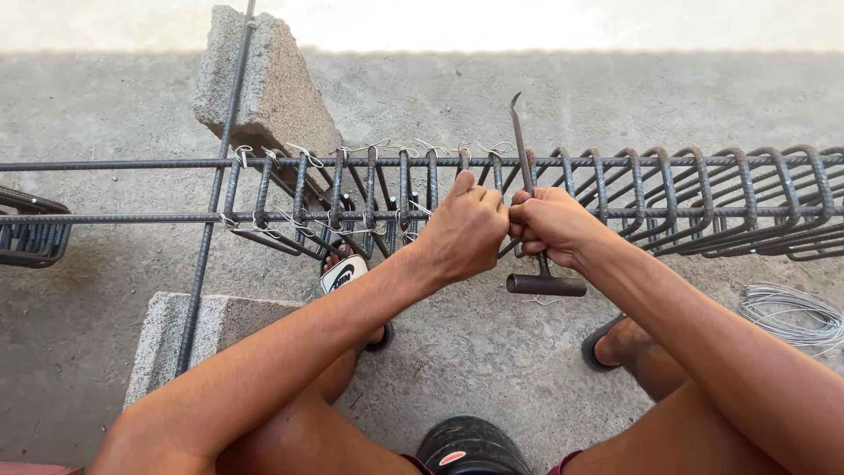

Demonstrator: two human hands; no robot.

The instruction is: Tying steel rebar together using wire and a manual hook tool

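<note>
Hands (510, 229) grip tying hook (538, 264), apparently.

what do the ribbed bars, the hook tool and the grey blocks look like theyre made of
Ribbed bars: likely steel rebar, dark, dull, ridged surface. Hook tool in the right hand: looks like dark bare metal, T-shaped handle. Grey blocks: probably concrete, coarse, pitted, matte faces.

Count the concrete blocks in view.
2. One concrete block stands tilted behind the rebar cage, upper left; the other concrete block lies lower left, beside the person's left arm.
</note>
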